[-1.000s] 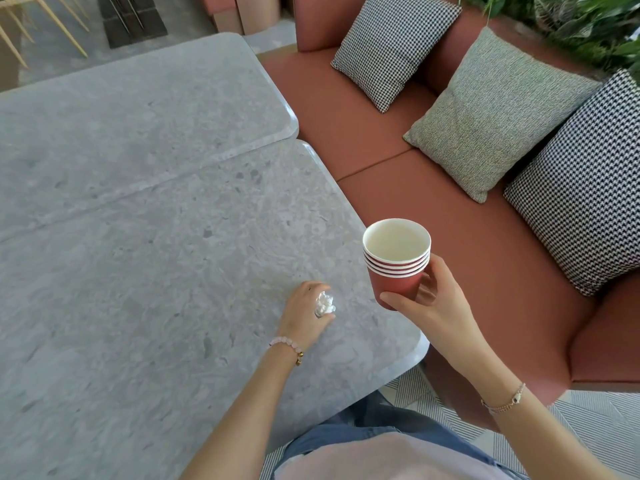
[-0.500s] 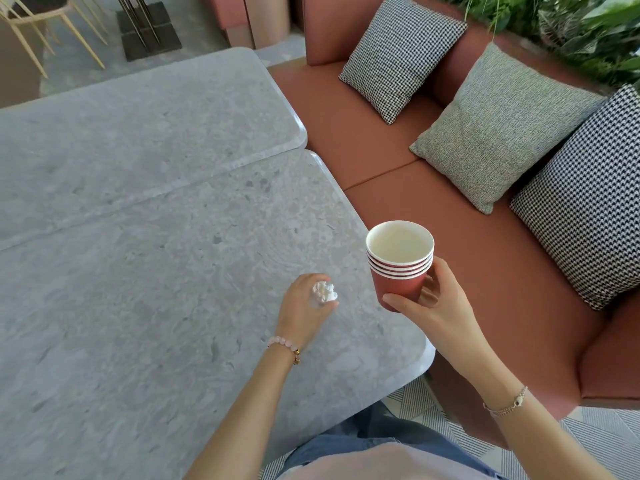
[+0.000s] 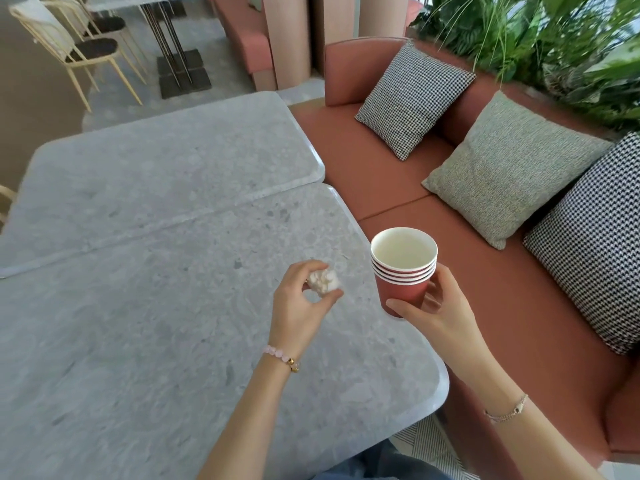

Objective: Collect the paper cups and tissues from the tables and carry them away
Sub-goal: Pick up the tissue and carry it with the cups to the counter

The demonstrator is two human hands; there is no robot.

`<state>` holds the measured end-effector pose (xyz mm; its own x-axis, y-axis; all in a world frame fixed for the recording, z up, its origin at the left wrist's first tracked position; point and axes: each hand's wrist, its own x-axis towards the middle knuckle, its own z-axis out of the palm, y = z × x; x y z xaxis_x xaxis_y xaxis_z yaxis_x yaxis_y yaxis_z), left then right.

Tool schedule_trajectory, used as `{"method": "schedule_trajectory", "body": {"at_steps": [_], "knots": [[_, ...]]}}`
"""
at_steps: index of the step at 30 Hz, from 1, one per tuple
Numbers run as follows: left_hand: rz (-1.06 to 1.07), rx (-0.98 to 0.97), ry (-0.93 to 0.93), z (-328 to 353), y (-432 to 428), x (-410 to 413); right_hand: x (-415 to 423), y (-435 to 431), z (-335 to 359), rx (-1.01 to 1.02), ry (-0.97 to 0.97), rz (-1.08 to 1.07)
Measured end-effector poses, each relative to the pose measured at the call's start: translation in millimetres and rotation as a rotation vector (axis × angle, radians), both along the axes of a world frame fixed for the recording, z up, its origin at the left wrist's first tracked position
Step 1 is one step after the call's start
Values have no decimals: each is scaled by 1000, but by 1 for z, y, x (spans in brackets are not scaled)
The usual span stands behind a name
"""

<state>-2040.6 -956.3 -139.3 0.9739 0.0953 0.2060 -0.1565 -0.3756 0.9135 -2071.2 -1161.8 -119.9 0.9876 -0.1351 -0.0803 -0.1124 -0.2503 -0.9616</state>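
Observation:
My right hand [image 3: 438,308] holds a stack of several red paper cups [image 3: 403,271] with white rims, upright, just past the right edge of the near grey stone table [image 3: 138,341]. The top cup looks empty. My left hand [image 3: 299,306] pinches a crumpled white tissue [image 3: 323,281] between thumb and fingers, lifted a little above the tabletop and just left of the cups.
A second grey table [image 3: 166,168] abuts the near one at the back. A terracotta sofa [image 3: 363,174] with three cushions [image 3: 512,168] runs along the right. Plants [image 3: 554,39] stand behind it. Chairs [image 3: 72,53] and a table base [image 3: 181,74] are at the far left.
My left hand has picked the tissue up off the table and turned it upward, nearer the cups. The camera has tilted up, showing more of the room. The cups stay in my right hand.

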Motion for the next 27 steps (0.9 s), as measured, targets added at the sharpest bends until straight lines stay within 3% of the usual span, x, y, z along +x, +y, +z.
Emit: {"method": "schedule_trajectory", "body": {"at_steps": [10,27], "knots": [[104,-82,-15,28,10,-11,4,9,9,-1,-39,53],[660,-71,-45,57,-27,-124,14,4,21,130,-72,621]]}}
